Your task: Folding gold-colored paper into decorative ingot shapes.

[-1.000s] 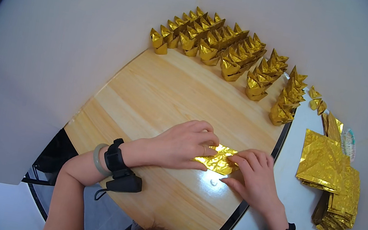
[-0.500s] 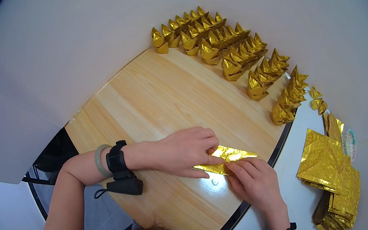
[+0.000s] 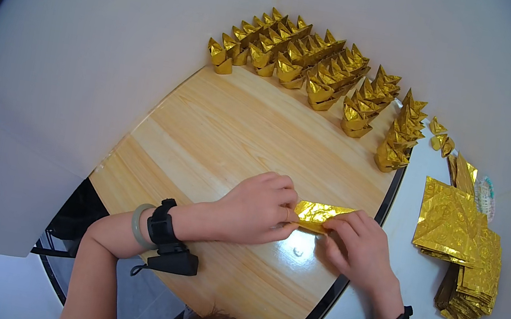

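A strip of folded gold foil paper lies flat on the wooden table, held between my two hands. My left hand pinches its left end, thumb below and fingers curled over the edge. At the other end, my right hand grips the near right part with thumb and fingertips. Fingers of both hands cover the ends of the strip. Its near edge is bent up into a narrow fold.
Rows of folded gold paper ingots stand along the table's far side. On the white surface at right are stacked gold foil sheets and several small folded gold pieces. A dark edge strip borders the wooden tabletop.
The gold paper has become narrower, its near edge now folded up. My left fingers have curled from stretched out into a pinch, and my right hand has shifted slightly.
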The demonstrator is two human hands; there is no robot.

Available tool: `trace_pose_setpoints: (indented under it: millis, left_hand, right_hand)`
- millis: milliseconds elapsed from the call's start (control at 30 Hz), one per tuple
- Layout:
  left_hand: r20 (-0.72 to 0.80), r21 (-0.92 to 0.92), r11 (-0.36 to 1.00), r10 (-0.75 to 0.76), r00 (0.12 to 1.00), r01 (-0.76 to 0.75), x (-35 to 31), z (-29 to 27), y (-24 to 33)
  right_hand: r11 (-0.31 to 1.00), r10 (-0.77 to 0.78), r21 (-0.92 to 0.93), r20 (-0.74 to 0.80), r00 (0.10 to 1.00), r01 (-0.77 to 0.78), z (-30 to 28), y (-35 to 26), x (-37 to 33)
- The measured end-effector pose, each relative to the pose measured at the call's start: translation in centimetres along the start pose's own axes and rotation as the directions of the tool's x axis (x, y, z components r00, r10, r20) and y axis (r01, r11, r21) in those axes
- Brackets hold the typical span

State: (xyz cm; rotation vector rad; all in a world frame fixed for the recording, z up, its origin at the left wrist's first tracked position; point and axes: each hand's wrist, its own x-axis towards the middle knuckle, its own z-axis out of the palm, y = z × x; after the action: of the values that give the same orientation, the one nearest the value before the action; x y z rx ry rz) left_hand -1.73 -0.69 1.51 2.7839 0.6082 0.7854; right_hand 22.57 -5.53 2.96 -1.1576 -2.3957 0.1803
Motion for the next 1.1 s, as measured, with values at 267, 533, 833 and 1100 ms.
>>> trace_pose_setpoints:
  millis: [267, 533, 833, 1100]
  left_hand:
    - [0.170, -0.266, 0.800, -0.511, 0.843, 0.539, 0.2, 0.0, 0.2]
    - [-0.068, -0.049, 0.986, -0.165, 0.984, 0.162, 0.6, 0.4, -0.4]
    - [0.006, 0.069, 0.998, -0.008, 1.000, 0.008, 0.1, 0.9, -0.3]
    - [0.025, 0.062, 0.998, -0.010, 1.000, 0.008, 0.4, 0.5, 0.1]
  right_hand:
    - [0.923, 0.306, 0.235, 0.026, 0.952, -0.303, 0.9, 0.2, 0.7]
    - [0.894, 0.370, 0.258, 0.036, 0.928, -0.366, 1.5, 0.3, 1.3]
    - [0.992, -0.025, -0.120, 0.106, 0.994, 0.038, 1.4, -1.1, 0.3]
    - [0.978, 0.057, -0.206, 0.373, 0.926, 0.023, 0.2, -1.2, -0.3]
